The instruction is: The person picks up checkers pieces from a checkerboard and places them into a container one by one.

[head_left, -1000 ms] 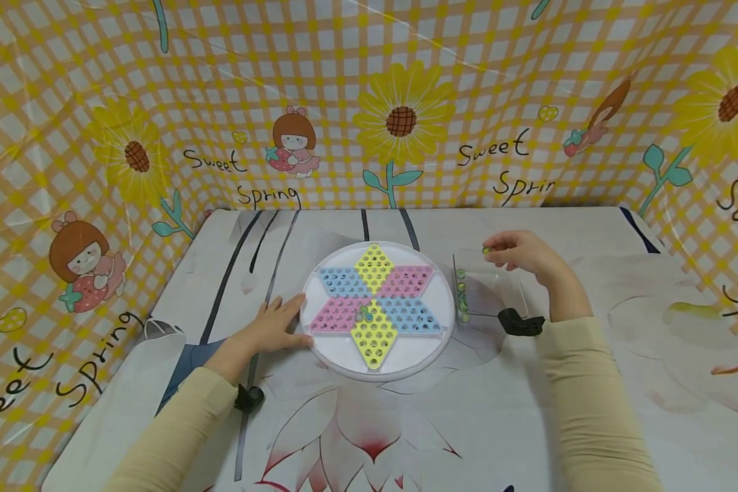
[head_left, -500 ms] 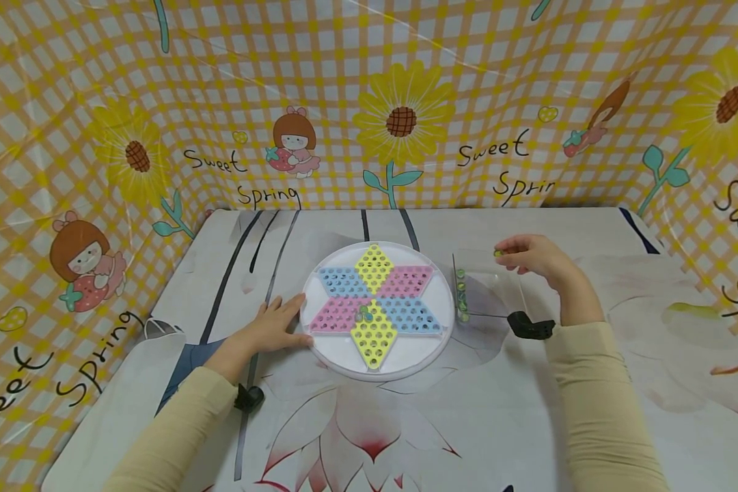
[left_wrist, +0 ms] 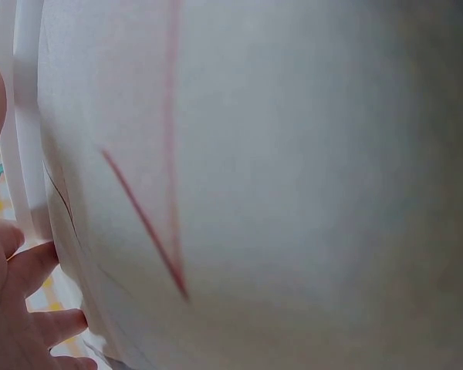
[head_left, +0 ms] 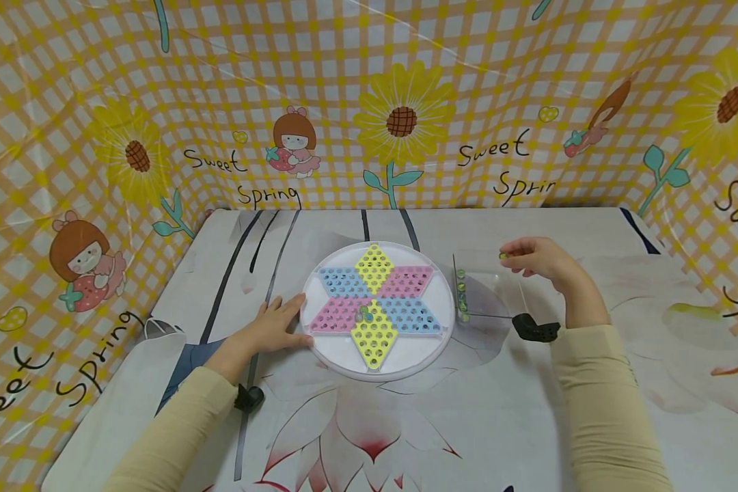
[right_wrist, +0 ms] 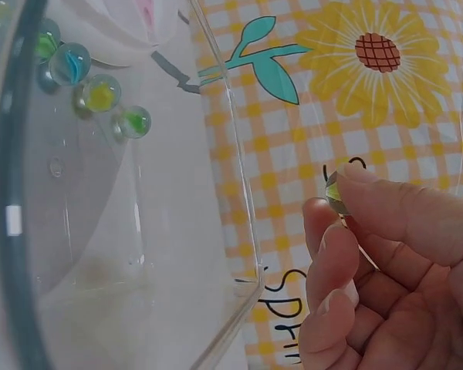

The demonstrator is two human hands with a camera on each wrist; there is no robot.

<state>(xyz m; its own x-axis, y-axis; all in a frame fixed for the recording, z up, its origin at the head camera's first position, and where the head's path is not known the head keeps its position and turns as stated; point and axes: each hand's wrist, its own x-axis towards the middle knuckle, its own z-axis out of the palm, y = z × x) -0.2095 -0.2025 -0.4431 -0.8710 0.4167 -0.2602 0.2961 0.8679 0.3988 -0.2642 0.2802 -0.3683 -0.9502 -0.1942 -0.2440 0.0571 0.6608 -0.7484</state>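
Note:
My right hand (head_left: 541, 263) pinches a clear glass marble (right_wrist: 335, 194) with a yellow-green swirl between thumb and fingertips. It hovers over the far right corner of a clear plastic box (right_wrist: 243, 166), the marble above rim height. Several marbles (right_wrist: 71, 64) lie in a row along the box's left wall. Left of the box sits a round white Chinese checkers board (head_left: 329, 352) with a yellow, pink and blue star. A small cluster of marbles (head_left: 364, 313) sits near its centre, by the near yellow point. My left hand (head_left: 277, 326) rests with spread fingers against the board's left rim.
A white tabletop covering (head_left: 418, 437) printed with a lotus flower and dark lines lies under everything. Behind and at both sides hangs a yellow checked cloth (head_left: 332, 82) with sunflowers. A black wrist camera (head_left: 535, 328) sits near the box's front right corner.
My right hand has moved a little to the right and slightly nearer, carrying the marble. My left hand, the board and the box have stayed in place.

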